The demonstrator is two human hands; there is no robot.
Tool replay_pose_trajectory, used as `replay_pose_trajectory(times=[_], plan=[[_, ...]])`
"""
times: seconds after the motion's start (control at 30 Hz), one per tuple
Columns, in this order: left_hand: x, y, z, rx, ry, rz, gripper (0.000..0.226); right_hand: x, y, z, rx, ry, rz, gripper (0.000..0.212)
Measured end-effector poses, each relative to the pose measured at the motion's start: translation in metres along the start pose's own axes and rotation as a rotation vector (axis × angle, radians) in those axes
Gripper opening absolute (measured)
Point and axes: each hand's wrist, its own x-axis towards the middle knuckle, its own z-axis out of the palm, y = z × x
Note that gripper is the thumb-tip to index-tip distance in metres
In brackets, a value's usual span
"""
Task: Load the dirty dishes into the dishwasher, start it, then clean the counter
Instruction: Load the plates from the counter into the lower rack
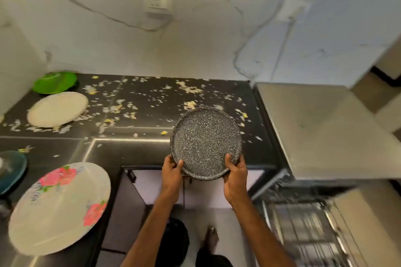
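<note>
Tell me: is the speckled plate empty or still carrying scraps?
Empty, as far as shows: the plate, gripped at its near rim by the left hand and right hand, shows only its speckled face.

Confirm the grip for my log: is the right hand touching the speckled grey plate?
Touching. Head view: the right hand grips the speckled grey plate, thumb over its near rim.

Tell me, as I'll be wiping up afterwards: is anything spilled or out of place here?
Yes. Pale and yellow food scraps are strewn across the black counter, thickest toward the back and around the cream plate at the left. No dish looks broken or tipped.
</note>
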Motion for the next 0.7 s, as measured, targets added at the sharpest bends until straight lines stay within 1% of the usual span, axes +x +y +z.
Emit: replay_pose_trajectory(times=[0.03,0.07,0.17,0.2,0.23,0.3,0.33,0.4,0.47,0.5,0.53,0.57,0.6,0.67,0.7], plan=[[-0.012,-0.01,0.009,0.023,-0.055,-0.014,0.021,-0.01,-0.008,-0.024,0.001,0.018,-0.006,0.084],[-0.024,-0.02,0.02,0.047,-0.12,-0.024,0.021,-0.017,-0.017,-0.048,0.004,0.049,-0.028,0.092],[-0.052,-0.045,0.05,0.129,-0.258,-0.051,0.026,-0.039,-0.044,-0.106,-0.008,0.148,-0.048,0.095],[-0.06,-0.053,0.059,0.149,-0.291,-0.055,0.028,-0.048,-0.053,-0.122,-0.011,0.177,-0.058,0.089],[-0.07,-0.06,0.068,0.18,-0.323,-0.052,0.028,-0.055,-0.065,-0.139,0.002,0.196,-0.074,0.076],[-0.09,-0.07,0.084,0.234,-0.372,-0.043,0.023,-0.064,-0.08,-0.171,-0.019,0.241,-0.097,0.044],[-0.101,-0.077,0.096,0.262,-0.395,-0.046,0.02,-0.068,-0.088,-0.191,-0.039,0.247,-0.111,0.036],[-0.123,-0.092,0.12,0.305,-0.425,-0.059,0.019,-0.079,-0.1,-0.229,-0.124,0.253,-0.153,0.03],[-0.142,-0.108,0.143,0.37,-0.426,-0.064,0.024,-0.096,-0.109,-0.261,-0.264,0.263,-0.202,0.026],[-0.154,-0.12,0.158,0.428,-0.43,-0.069,0.026,-0.105,-0.112,-0.281,-0.335,0.27,-0.226,0.027],[-0.164,-0.132,0.17,0.475,-0.44,-0.085,0.027,-0.112,-0.112,-0.298,-0.395,0.276,-0.253,0.036],[-0.177,-0.146,0.183,0.502,-0.453,-0.122,0.03,-0.122,-0.113,-0.318,-0.463,0.283,-0.281,0.046],[-0.19,-0.156,0.195,0.5,-0.457,-0.172,0.036,-0.132,-0.111,-0.333,-0.54,0.28,-0.322,0.047],[-0.215,-0.171,0.217,0.411,-0.462,-0.314,0.054,-0.146,-0.105,-0.362,-0.692,0.249,-0.418,0.031],[-0.227,-0.176,0.228,0.337,-0.467,-0.394,0.063,-0.152,-0.103,-0.375,-0.766,0.232,-0.478,0.033]])
